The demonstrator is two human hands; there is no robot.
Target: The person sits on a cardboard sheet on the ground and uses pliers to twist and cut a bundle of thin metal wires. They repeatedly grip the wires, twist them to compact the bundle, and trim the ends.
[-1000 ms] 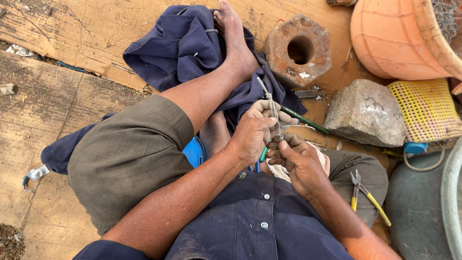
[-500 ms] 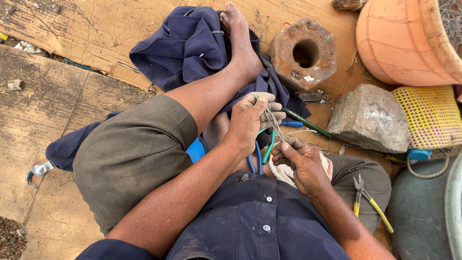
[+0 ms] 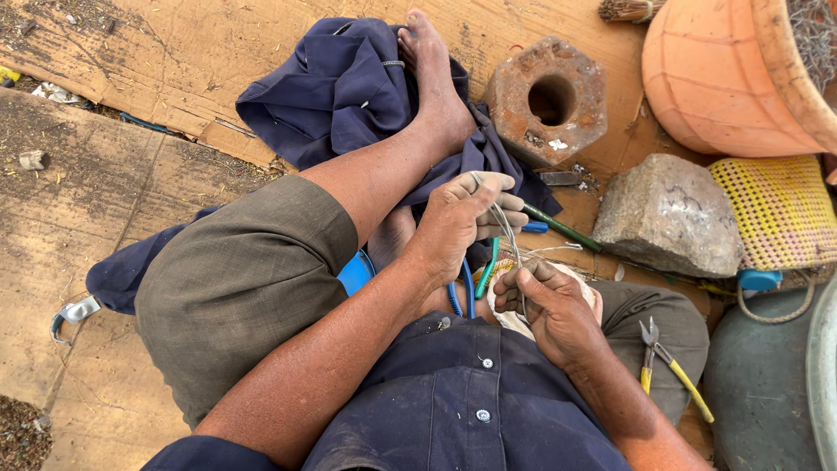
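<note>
I sit on cardboard with my legs folded, hands over my lap. My left hand (image 3: pixel 466 218) grips the upper end of a thin grey metal wire (image 3: pixel 508 234) that bends down between both hands. My right hand (image 3: pixel 554 305) pinches the wire's lower end just above a whitish cloth (image 3: pixel 506 316) on my lap. Green-handled (image 3: pixel 486 266) and blue-handled (image 3: pixel 460 296) tools lie under my hands. A long green rod (image 3: pixel 562 228) runs away to the right.
Yellow-handled pliers (image 3: pixel 663 362) rest on my right thigh. A hexagonal block with a hole (image 3: pixel 545 100), a grey stone (image 3: pixel 671 214), an orange pot (image 3: pixel 732 74), a yellow woven mat (image 3: pixel 780 209) and a dark blue cloth (image 3: pixel 336 92) surround my feet.
My left hand has lifted slightly up and away from my right hand, pulling the wire longer between them. The view has shifted a little.
</note>
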